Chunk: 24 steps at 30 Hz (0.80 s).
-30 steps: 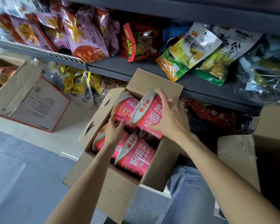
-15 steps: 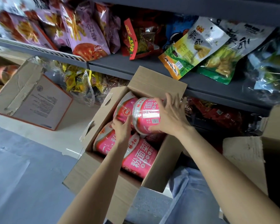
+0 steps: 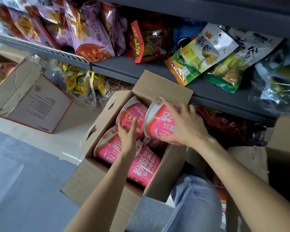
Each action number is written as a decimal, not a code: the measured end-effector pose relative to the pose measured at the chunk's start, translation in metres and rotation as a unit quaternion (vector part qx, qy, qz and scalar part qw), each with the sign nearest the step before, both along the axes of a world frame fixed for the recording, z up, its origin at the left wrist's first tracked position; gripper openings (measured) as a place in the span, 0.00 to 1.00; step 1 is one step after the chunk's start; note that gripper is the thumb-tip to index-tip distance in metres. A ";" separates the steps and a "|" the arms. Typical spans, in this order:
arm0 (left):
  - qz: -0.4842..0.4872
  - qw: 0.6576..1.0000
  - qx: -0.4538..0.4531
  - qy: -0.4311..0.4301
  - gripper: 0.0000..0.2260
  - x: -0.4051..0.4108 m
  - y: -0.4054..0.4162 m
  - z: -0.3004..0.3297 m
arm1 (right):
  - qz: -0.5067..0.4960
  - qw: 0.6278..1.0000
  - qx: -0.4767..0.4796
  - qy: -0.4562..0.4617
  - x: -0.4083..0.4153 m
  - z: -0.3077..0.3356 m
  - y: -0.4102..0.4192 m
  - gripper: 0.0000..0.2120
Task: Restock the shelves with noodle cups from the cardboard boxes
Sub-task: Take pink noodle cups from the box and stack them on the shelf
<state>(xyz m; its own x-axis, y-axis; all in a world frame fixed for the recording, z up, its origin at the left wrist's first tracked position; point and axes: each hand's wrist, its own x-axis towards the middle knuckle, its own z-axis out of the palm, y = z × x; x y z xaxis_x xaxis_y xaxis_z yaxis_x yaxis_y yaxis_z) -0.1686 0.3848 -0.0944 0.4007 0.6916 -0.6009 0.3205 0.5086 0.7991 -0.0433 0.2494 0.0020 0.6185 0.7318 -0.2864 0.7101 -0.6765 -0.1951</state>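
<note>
Right hand (image 3: 185,127) grips upper noodle cup (image 3: 159,124) mid-frame; left hand (image 3: 127,133) holds neighbouring cup (image 3: 131,117) in cardboard box (image 3: 94,180); lift straight up, clearing box flap (image 3: 161,84).

Snack bags (image 3: 90,39) lie on the grey shelf (image 3: 124,67). Two cardboard boxes (image 3: 28,101) sit on the floor (image 3: 23,181) below.
</note>
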 end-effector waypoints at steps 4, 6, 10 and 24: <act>0.067 0.996 -0.044 0.038 0.47 0.016 -0.002 -0.008 | -0.291 0.877 0.292 0.248 0.001 -0.004 -0.055 0.54; 0.075 0.992 -0.047 0.091 0.50 0.034 0.001 -0.003 | -0.344 0.793 0.387 0.321 0.001 -0.006 -0.066 0.50; 0.105 0.968 -0.040 0.225 0.57 0.067 -0.005 0.008 | -0.324 0.786 0.414 0.326 -0.002 -0.005 -0.063 0.49; 0.169 0.957 -0.064 0.226 0.58 0.082 -0.013 0.007 | -0.341 0.765 0.441 0.323 0.008 -0.021 -0.070 0.47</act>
<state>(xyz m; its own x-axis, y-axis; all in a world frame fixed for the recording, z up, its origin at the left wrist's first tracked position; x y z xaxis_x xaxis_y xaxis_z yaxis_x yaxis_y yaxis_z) -0.0862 0.3714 -0.0873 -0.1545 0.6446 -0.7488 0.4178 0.7294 0.5417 -0.0356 0.1796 -0.0188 0.8807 0.3859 -0.2748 -0.1869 -0.2500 -0.9500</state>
